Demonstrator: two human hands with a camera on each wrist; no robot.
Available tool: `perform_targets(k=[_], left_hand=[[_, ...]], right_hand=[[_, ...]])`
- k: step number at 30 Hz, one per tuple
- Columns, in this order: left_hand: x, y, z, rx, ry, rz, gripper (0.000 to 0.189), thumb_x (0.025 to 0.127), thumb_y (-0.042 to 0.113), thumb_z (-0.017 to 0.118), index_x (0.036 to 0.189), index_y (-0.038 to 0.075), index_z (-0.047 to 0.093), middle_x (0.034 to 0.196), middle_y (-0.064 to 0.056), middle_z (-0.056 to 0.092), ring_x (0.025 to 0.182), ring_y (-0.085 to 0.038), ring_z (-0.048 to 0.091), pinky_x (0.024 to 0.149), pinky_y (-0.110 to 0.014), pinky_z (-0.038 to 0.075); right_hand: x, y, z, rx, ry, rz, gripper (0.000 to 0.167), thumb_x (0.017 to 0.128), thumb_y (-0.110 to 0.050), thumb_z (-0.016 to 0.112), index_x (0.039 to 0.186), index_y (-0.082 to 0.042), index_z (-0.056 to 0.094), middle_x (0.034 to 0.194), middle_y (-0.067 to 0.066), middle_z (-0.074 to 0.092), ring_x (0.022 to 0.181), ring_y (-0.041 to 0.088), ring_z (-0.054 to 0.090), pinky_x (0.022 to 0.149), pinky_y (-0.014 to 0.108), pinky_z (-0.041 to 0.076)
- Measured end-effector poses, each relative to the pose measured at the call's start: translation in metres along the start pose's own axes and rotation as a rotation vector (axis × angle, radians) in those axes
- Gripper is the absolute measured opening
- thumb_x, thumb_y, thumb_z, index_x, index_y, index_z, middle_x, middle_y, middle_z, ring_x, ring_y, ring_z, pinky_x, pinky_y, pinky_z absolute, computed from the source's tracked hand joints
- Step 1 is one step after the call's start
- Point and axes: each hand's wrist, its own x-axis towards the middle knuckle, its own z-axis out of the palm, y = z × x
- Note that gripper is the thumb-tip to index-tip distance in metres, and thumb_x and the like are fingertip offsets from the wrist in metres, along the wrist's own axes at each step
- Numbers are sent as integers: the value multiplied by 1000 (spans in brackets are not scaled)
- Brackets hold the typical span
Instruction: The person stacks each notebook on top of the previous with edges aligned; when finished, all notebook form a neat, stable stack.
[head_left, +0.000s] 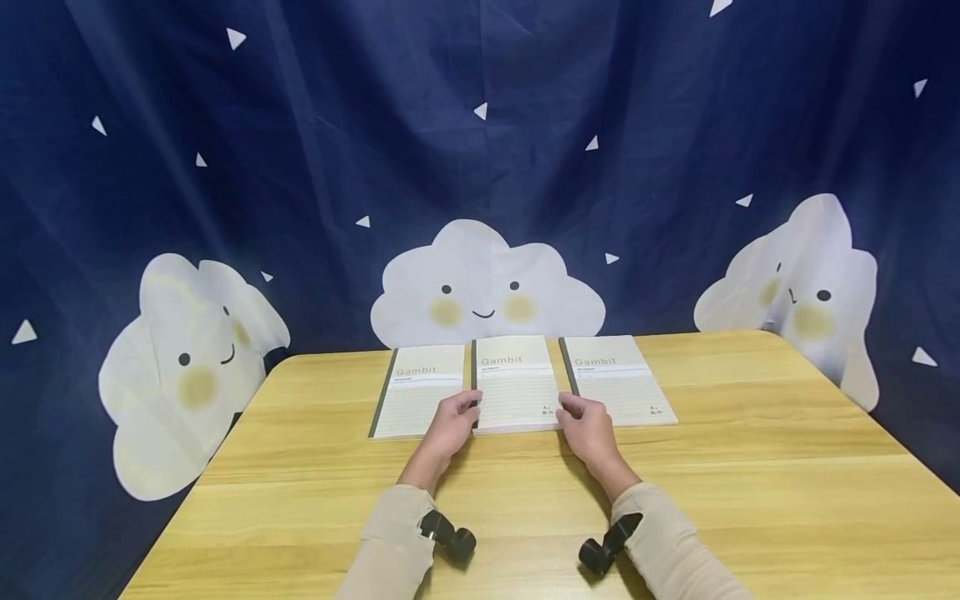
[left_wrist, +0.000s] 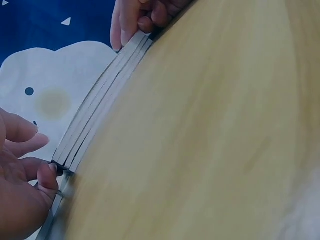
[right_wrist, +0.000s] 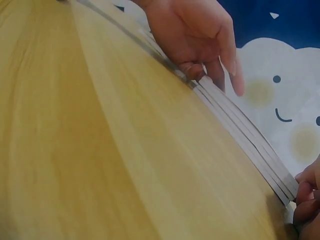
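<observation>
A middle stack (head_left: 514, 385) of pale "Gambit" notebooks lies flat on the table (head_left: 517, 517), at 12 o'clock from the wearer, and several layers are shown along its near edge. It is gripped by both hands: its 8 o'clock corner is pinched by the left hand (head_left: 451, 423), its 4 o'clock corner by the right hand (head_left: 589, 430). Because only the near corners are held, the far end could sag or fan out if the stack were lifted. With uneven pressure, single layers could be slid out of line. The left notebook (head_left: 422, 404) at 9 o'clock and the right notebook (head_left: 617, 379) at 3 o'clock lie close enough to be nudged by the knuckles.
</observation>
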Motion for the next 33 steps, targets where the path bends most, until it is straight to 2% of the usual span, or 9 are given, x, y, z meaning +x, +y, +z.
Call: perform_targets(k=[10,17,20,22,25,30,33], left_hand=[[0,0,-1,-14,15,4,39,96,10,45,134,3,50,143,-18,42,136,-33,34,112,-48,28],[-3,2,-3,-17,4,2,42,96,12,46,136,2,46,144,-19,41,135,-35,33,111,-51,28],[-4,7,-3,-18,-1,-15,44,96,16,48,138,3,45,144,-18,41,135,-35,34,110,-53,28],[-4,10,-3,-15,0,-20,45,95,17,49,138,4,44,144,-17,41,135,-36,34,109,-55,29],[-3,14,-1,0,13,-24,46,94,18,51,138,6,45,143,-18,40,133,-37,34,107,-57,30],[0,25,4,18,21,12,46,94,17,51,138,6,45,141,-19,40,132,-38,34,106,-56,32],[1,34,11,13,-1,37,47,93,15,51,138,4,44,141,-21,40,131,-38,36,104,-54,35]], right_hand=[[1,-4,-1,13,-40,20,38,90,-6,57,127,1,57,129,19,56,126,33,46,105,44,38],[1,-3,-4,77,-78,76,39,91,-9,56,128,2,55,133,21,53,127,34,46,104,44,40],[1,-4,-9,112,-84,101,39,91,-11,56,128,3,55,133,22,53,119,30,52,95,38,47],[2,-6,-12,129,-87,118,39,92,-11,55,128,3,55,131,22,54,107,27,57,83,31,51],[3,-7,-19,131,-87,130,38,93,-11,53,128,4,54,126,24,56,94,22,59,70,23,49],[8,-9,-34,122,-102,117,40,94,-12,51,130,6,51,127,27,54,98,26,60,76,23,48],[12,-9,-44,103,-113,105,42,94,-13,50,132,6,49,128,28,52,99,30,61,73,26,49]])
